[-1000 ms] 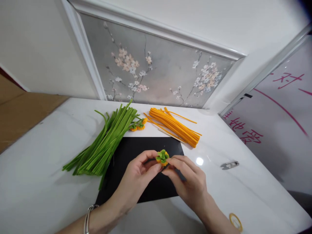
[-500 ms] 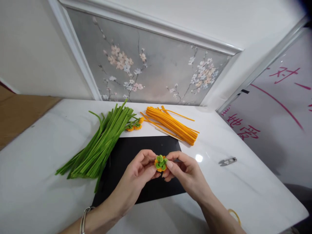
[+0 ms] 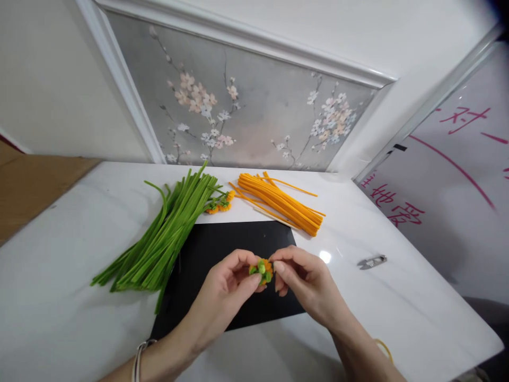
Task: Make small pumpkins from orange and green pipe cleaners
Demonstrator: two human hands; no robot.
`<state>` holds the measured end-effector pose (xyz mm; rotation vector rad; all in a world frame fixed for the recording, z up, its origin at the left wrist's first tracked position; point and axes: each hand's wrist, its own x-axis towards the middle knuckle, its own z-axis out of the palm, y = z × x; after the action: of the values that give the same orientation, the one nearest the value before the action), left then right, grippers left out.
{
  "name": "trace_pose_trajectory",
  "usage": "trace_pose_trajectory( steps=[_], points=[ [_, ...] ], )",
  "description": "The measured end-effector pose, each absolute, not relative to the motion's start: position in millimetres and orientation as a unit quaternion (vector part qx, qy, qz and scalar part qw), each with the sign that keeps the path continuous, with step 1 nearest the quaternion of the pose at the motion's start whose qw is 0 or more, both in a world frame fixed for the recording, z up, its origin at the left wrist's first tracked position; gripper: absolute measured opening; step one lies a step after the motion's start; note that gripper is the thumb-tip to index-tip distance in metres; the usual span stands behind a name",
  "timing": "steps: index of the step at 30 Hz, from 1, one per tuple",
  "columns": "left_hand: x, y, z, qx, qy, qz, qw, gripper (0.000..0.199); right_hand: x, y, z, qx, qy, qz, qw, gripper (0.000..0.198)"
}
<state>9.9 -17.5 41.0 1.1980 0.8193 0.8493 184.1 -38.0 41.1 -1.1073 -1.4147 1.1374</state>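
A small pipe-cleaner flower, orange with green leaf-like loops on the side facing me, is pinched between the thumb and fingers of my left hand. My right hand is closed in a pinch at the flower's right edge. What lies between its fingertips, if anything, is too small to make out. Both hands are above a black mat. Beyond it lie a few finished orange flowers with green stems.
A large bundle of green pipe cleaners lies left, partly over the mat. Orange pipe cleaners lie at the back. Thread snips rest on the white table at right. A whiteboard stands beyond the right edge.
The flower has turned and tilted in my left fingers. My right hand has shifted slightly right, from holding the flower's side to pinching at its edge.
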Motion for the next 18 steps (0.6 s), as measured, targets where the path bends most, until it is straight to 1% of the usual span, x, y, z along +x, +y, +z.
trace_pose_trajectory(
  steps=[1,6,10,13,18],
  points=[
    [10,-18,41,0.552,0.359,0.374,0.653,0.001,186,-38,42,-0.460,-0.596,0.447,0.483,0.012],
    [11,-20,36,0.630,0.366,0.349,0.589,0.006,190,-38,48,-0.459,-0.706,0.320,0.434,0.014],
    [11,-22,31,0.644,0.401,0.345,0.553,0.008,186,-38,48,-0.456,-0.748,0.227,0.426,0.015],
    [13,-24,30,0.634,0.415,0.367,0.540,0.009,179,-41,42,-0.472,-0.750,0.176,0.428,0.013],
    [14,-27,32,0.615,0.434,0.407,0.517,0.008,166,-46,37,-0.504,-0.723,0.112,0.458,0.013]
  ],
)
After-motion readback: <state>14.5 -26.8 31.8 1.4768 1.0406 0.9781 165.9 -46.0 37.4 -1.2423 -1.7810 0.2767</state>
